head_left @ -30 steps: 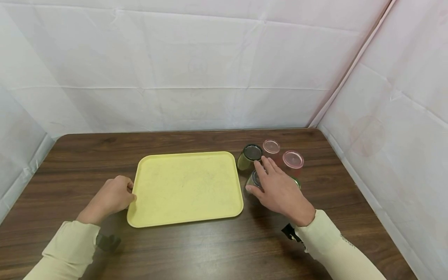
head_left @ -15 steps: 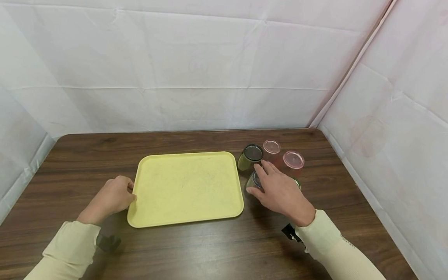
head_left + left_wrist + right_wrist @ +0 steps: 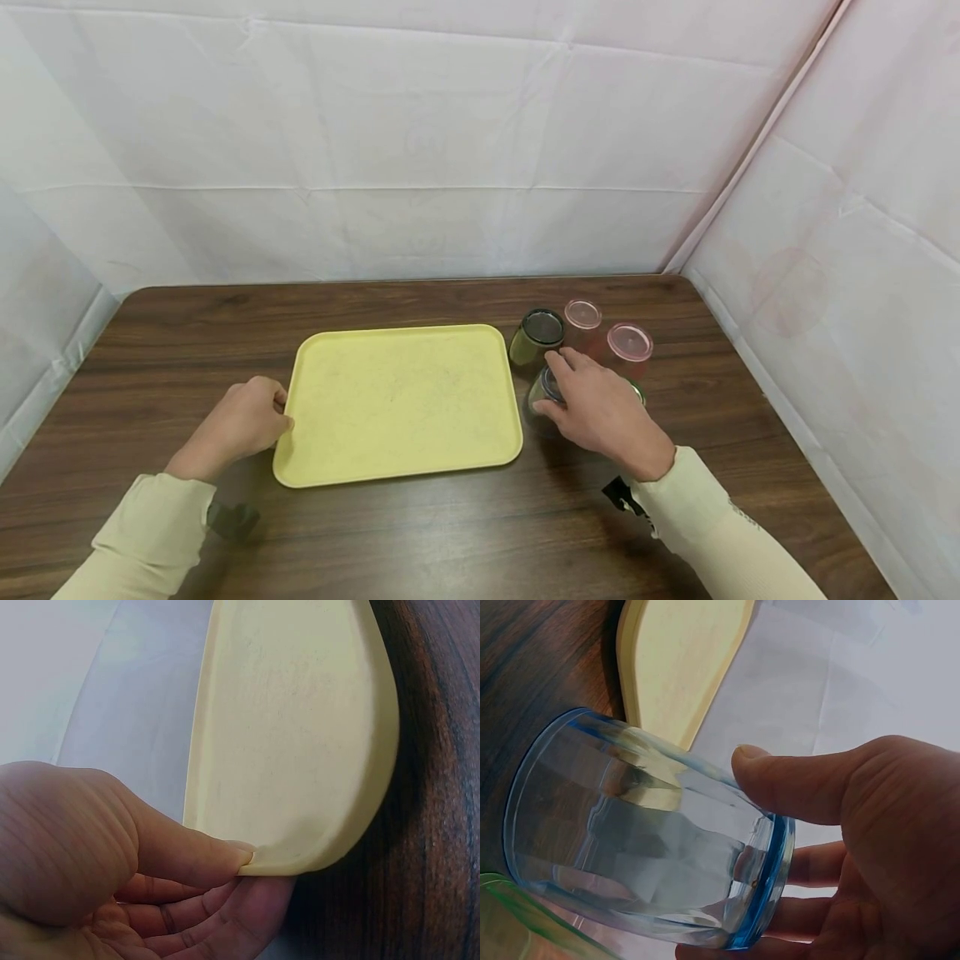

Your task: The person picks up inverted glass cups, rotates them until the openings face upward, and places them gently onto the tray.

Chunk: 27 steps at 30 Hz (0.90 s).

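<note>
My left hand [image 3: 243,417] pinches the left edge of a yellow tray [image 3: 397,408]. In the left wrist view, the thumb lies over the tray's rim [image 3: 386,742] with the fingers beneath. Beyond the tray's right side, my right hand [image 3: 600,410] grips a clear, blue-tinted glass tumbler [image 3: 652,832] that stands upside down. Its thick base sits between thumb and fingers, and its wide mouth is on the table side. From the head, my fingers partly cover this tumbler. A green-rimmed glass [image 3: 525,922] is close beside it, mostly hidden by the hand in the head view.
A dark-tinted glass [image 3: 534,342] stands by the tray's upper right corner. Two pink glasses [image 3: 583,315] stand behind and to the right of my right hand. Dark wooden table [image 3: 420,542] lies below, with white cloth [image 3: 420,150] hanging at the back and sides.
My right hand's fingers and thumb have drawn in around the blue-tinted tumbler. The left hand and the tray have stayed in place.
</note>
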Each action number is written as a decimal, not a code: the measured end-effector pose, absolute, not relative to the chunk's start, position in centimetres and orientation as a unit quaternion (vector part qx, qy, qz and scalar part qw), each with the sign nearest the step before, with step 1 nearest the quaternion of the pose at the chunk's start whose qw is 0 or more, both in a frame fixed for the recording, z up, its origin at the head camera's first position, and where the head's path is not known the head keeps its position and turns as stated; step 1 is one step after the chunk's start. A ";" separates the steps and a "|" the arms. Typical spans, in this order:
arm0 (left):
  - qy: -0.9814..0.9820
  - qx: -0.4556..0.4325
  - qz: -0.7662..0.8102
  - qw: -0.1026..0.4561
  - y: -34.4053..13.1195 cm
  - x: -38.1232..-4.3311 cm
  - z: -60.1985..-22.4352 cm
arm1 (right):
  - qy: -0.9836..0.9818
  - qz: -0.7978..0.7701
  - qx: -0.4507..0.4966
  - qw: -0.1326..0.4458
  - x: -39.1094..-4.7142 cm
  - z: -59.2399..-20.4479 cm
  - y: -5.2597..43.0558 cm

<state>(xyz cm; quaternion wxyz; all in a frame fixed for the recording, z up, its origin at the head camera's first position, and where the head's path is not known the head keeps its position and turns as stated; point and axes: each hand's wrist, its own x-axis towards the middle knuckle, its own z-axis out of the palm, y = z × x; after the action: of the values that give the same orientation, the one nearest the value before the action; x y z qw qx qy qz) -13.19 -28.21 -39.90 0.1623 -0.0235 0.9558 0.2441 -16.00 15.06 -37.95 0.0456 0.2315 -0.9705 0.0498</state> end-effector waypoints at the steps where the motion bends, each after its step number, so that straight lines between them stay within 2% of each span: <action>1: 0.956 -0.024 0.245 0.162 -28.2 -13.2 -39.9 | -0.970 0.050 0.232 0.046 -16.0 -37.9 15.0; 27: 0.957 -0.026 0.241 0.162 -28.1 -13.1 -40.0 | -0.969 0.044 0.239 0.049 -15.9 -37.6 14.8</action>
<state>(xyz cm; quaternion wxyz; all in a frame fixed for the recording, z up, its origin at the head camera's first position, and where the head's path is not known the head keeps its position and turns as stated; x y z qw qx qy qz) -13.10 -28.13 -39.95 0.1618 -0.0260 0.9566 0.2411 -15.93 14.83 -37.57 0.0488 0.2392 -0.9687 0.0441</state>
